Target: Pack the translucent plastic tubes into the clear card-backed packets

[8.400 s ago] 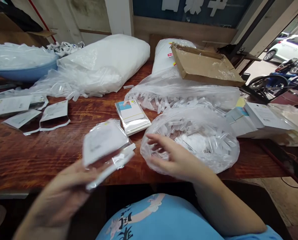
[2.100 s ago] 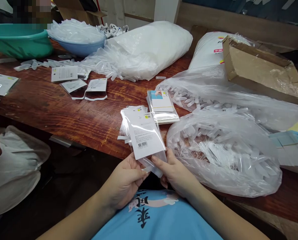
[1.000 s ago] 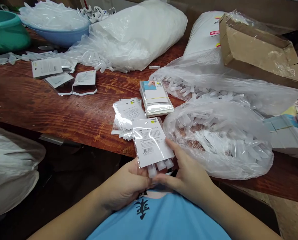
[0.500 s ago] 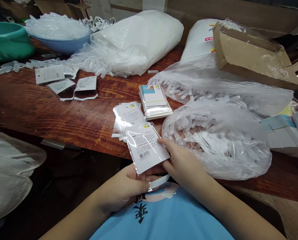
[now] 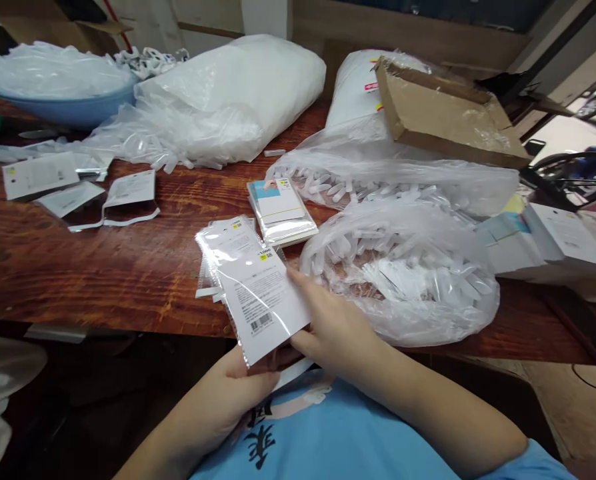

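Note:
A clear plastic packet with a white printed card (image 5: 265, 303) in it is held between my two hands, at the table's front edge. Its barcode side faces up. My left hand (image 5: 243, 383) is closed on the lower end, by the white flap strip (image 5: 293, 375). My right hand (image 5: 323, 317) grips the right edge, with a finger along the side; its other fingers are partly hidden beneath. Beyond the held packet lie several similar packets (image 5: 211, 250), overlapping on the table. Right behind them sits a stack of packets with a blue-and-white card (image 5: 281, 203) on top.
On the right, an open plastic bag (image 5: 403, 327) holds translucent pieces and white slips. Behind it are another bag (image 5: 428, 173) and a cardboard tray (image 5: 448, 127). A large white sack (image 5: 258, 87) and a blue basin (image 5: 73, 110) stand at the back. Loose packets (image 5: 128, 190) lie left.
The camera has turned to the right, so the table's things sit further left in view. Both hands still hold the packet, in nearly the same position.

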A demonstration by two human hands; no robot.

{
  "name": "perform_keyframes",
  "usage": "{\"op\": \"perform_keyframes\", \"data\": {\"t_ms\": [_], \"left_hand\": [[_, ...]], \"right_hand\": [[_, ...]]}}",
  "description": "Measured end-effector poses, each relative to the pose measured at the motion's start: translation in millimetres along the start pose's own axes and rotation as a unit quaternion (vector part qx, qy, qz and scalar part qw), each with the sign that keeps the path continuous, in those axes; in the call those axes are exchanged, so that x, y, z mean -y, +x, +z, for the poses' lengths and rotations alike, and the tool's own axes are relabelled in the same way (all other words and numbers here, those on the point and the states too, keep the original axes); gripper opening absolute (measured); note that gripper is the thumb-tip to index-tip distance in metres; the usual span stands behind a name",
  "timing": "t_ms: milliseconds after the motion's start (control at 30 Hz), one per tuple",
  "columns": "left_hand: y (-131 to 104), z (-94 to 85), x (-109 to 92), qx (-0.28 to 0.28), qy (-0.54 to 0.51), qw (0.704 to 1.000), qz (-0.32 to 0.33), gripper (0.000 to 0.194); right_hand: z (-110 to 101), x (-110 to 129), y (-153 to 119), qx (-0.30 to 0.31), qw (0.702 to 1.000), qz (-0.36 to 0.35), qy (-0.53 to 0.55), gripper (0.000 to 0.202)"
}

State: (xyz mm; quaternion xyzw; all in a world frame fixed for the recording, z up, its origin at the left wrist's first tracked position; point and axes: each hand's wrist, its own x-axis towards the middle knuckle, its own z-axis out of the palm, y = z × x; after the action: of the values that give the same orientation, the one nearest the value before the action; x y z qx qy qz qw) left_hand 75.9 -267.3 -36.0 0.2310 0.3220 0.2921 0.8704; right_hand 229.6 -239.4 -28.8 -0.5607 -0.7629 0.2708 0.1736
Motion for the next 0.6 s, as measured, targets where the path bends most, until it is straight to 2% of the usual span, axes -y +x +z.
{"op": "perform_keyframes", "data": {"t_ms": [167, 300, 367, 467, 533, 600], "left_hand": [[-4, -5.7, -3, -0.008, 0.101, 0.994, -0.036, 0.032], [0, -10.8, 0, -0.059, 0.077, 0.995, -0.005, 0.034], [3, -11.5, 3, -0.086, 0.115, 0.990, -0.010, 0.036], [5, -11.5, 2, -0.110, 0.160, 0.980, -0.053, 0.036], [5, -13.5, -8, -0.119, 0.121, 0.985, -0.043, 0.035], [5, -18.6, -28, -0.113, 0.093, 0.989, 0.006, 0.037]], "right_hand": [[-5, 2, 0, -0.043, 0.999, 0.003, -0.027, 0.056], [-12, -4, -1, 0.003, 0.999, -0.035, 0.031, 0.065], [-12, -6, -2, -0.007, 0.999, -0.017, 0.032, 0.061], [-15, -8, -5, -0.028, 0.998, 0.010, 0.047, 0.058], [-25, -12, -8, -0.010, 0.995, -0.012, 0.097, 0.068], [-42, -24, -15, -0.017, 0.990, -0.019, 0.141, 0.069]]}}
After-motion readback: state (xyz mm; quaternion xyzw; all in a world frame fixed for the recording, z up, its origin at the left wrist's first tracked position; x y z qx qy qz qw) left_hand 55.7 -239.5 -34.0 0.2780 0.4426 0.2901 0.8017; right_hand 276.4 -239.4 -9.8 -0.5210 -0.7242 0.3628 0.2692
